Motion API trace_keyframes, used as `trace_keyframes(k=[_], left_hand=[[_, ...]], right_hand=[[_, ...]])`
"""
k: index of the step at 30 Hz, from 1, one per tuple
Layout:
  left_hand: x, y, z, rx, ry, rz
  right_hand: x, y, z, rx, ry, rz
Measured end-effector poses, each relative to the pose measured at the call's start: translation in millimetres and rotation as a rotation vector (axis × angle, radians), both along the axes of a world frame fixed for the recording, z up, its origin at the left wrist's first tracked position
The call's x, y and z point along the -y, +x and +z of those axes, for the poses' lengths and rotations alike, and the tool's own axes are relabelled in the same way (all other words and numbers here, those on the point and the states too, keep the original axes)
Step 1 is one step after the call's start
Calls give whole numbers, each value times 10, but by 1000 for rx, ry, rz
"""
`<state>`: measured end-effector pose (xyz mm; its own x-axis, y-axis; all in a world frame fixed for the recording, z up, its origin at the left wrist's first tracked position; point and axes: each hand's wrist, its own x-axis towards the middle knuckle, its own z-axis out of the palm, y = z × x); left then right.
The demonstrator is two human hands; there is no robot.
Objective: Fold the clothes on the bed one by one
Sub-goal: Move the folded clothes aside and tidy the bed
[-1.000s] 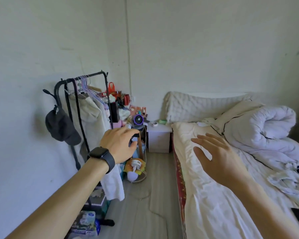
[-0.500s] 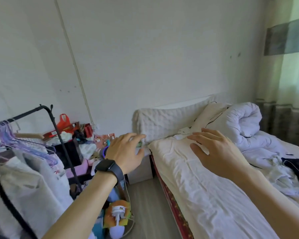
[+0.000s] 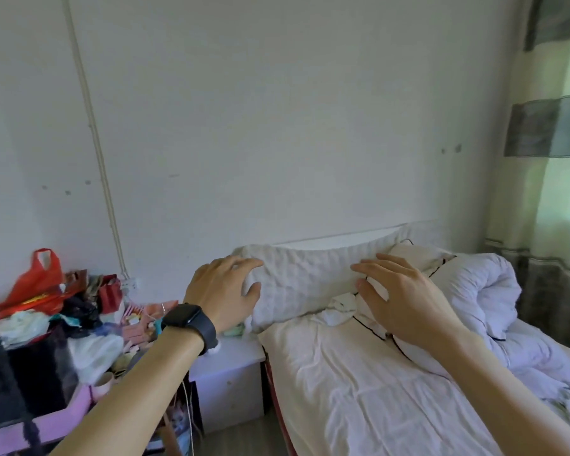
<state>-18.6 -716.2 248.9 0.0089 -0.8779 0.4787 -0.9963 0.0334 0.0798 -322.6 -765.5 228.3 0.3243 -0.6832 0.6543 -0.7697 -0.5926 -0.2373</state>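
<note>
Head view: your left hand (image 3: pixel 224 291) and right hand (image 3: pixel 405 301) hover with fingers spread, holding nothing, at the head edge of the bed (image 3: pixel 359 390). A small crumpled white cloth (image 3: pixel 338 311) lies between them, just beside your right thumb.

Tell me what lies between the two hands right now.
In the head view, the long white pillow spans the gap between the left hand and right hand, with a small crumpled white cloth on the sheet just below it.
</note>
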Motion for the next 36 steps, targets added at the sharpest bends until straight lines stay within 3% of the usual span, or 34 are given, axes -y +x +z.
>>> trace_keyframes(k=[11,23,29,36], left_hand=[[2818,1368,-343,67,92,-116],[5561,1751,-1846,53,382,-255],[6690,1781,-2624,99,607,-316],[7580,1917,-3760,177,1014,-413]], right_hand=[[2310,1291,-139,-53,69,-175],[4472,1949,-1517,-116,391,-301],[5525,2123,-2306,-126,601,-364],[6290,2431,-3378,-103,1017,-462]])
